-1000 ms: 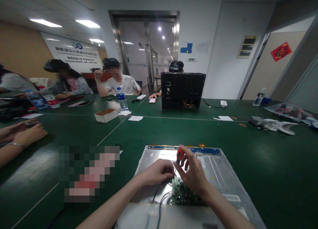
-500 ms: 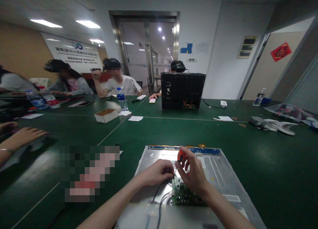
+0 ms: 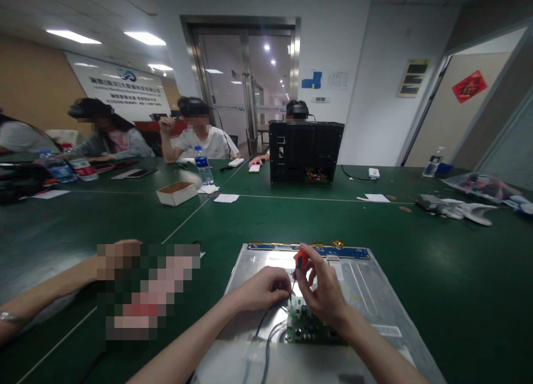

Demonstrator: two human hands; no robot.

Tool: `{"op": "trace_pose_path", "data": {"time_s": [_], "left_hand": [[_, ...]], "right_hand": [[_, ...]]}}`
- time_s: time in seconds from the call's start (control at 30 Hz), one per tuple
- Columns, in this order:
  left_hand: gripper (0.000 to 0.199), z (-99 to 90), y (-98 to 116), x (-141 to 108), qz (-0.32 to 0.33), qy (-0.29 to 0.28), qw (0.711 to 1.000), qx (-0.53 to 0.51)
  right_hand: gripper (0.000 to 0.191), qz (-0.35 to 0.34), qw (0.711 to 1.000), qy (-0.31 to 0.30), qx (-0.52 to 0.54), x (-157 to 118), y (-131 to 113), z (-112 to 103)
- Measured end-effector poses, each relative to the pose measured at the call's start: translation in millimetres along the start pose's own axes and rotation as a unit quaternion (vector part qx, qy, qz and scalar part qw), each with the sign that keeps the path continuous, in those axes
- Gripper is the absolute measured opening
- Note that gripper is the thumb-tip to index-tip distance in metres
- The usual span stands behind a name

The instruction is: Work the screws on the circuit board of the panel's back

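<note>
My right hand [image 3: 327, 289] pinches a screwdriver [image 3: 301, 258] by its red and black handle. The thin shaft points down at the upper left edge of a green circuit board [image 3: 310, 327]. Beside the shaft, my left hand [image 3: 268, 287] has its fingers curled in; what they hold, if anything, is hidden. Under both hands lies a flat silver metal display panel [image 3: 362, 295], a blue strip board [image 3: 283, 249] along its far edge. Dark cables [image 3: 270, 342] run across the panel, left of the circuit board.
At left, a co-worker's arm [image 3: 54, 287] reaches over the green table [image 3: 458, 295] beside a pixelated pinkish item [image 3: 166, 284]. Farther off are an open box [image 3: 177, 193], a water bottle [image 3: 202, 166] and a black device casing [image 3: 306, 151]. Other people sit across the table.
The co-worker's hand at left has moved right, to the pixelated item. My screwdriver has shifted slightly to the left and stands more upright; my left hand has hardly moved.
</note>
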State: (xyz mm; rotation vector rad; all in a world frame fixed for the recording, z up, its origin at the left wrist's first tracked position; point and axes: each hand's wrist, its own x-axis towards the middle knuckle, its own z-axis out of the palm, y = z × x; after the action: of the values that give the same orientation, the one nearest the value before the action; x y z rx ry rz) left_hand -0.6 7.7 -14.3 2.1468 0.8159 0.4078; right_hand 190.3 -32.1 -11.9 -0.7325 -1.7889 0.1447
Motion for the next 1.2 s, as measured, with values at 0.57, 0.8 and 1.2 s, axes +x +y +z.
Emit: {"op": "trace_pose_path", "data": {"time_s": [0.57, 0.8, 1.2], "left_hand": [[0.009, 0.3, -0.3, 0.6, -0.007, 0.002, 1.000, -0.009], [0.009, -0.5, 2.1, 0.2, -0.009, -0.003, 1.000, 0.000], [0.008, 0.2, 0.1, 0.7, -0.002, 0.008, 1.000, -0.021]], "right_hand": [[0.066, -0.002, 1.000, -0.012, -0.024, 0.3, -0.6, -0.5], [0.065, -0.002, 0.999, -0.005, -0.037, 1.1, -1.1, 0.6], [0.063, -0.011, 0.999, -0.001, -0.038, 1.9, 0.1, 1.1]]}}
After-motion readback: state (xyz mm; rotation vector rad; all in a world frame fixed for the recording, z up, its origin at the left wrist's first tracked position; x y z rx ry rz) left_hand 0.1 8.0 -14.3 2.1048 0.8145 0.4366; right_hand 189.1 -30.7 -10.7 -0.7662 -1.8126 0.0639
